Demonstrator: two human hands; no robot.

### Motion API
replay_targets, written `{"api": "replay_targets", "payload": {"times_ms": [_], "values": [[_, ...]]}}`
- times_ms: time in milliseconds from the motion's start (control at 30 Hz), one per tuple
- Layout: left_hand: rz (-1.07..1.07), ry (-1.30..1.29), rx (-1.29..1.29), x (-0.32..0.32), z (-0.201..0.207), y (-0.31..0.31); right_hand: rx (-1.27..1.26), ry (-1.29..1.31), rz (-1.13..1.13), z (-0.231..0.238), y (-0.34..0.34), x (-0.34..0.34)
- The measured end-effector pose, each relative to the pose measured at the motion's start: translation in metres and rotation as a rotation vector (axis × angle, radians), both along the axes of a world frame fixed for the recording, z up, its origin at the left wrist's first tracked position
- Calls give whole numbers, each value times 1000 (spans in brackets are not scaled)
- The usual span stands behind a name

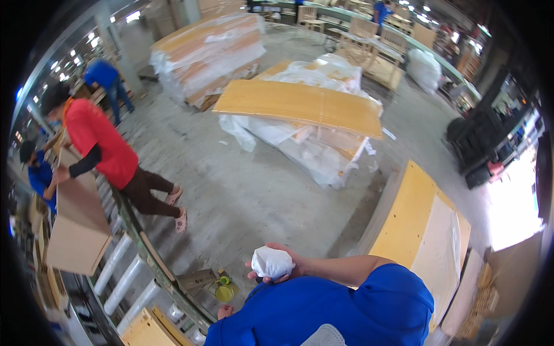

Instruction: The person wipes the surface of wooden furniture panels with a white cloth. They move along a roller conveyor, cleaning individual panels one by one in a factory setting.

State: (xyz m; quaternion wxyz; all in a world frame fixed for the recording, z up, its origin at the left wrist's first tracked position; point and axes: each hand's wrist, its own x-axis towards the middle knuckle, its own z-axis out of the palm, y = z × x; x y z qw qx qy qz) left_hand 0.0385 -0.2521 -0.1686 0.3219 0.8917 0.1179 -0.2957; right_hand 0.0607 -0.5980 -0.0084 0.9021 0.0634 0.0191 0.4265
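A rounded white bundle (272,262), wrapped in thin white sheeting or cloth, rests in my right hand (295,264). The fingers curl around its side and underneath, and the hand is held in front of my blue shirt. What is inside the wrapping cannot be seen. Only a small part of my left hand (225,311) shows at the lower edge, close to my body; its fingers are mostly hidden. Just beyond it are a yellow-green round container (225,293) and a small yellow-capped bottle (223,279).
At left runs a roller conveyor (127,271), where a person in red (101,141) handles a cardboard box (81,216). Plastic-wrapped panel stacks stand ahead, one under a yellow-brown board (300,106). More yellow panels (404,213) lie at right, with a forklift (485,132) beyond.
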Motion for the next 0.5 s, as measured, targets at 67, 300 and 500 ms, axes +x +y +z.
{"api": "replay_targets", "payload": {"times_ms": [67, 300, 500], "values": [[-121, 43, 31, 28, 3, -4, -9, 12, -102, 0, -8, -9], [-424, -5, -22, 111, 25, -72, -89, 29, -357, 11, -55, -47], [-321, -94, -298, 122, 37, -186, -187, -30, -370, 18, -105, -57]]}}
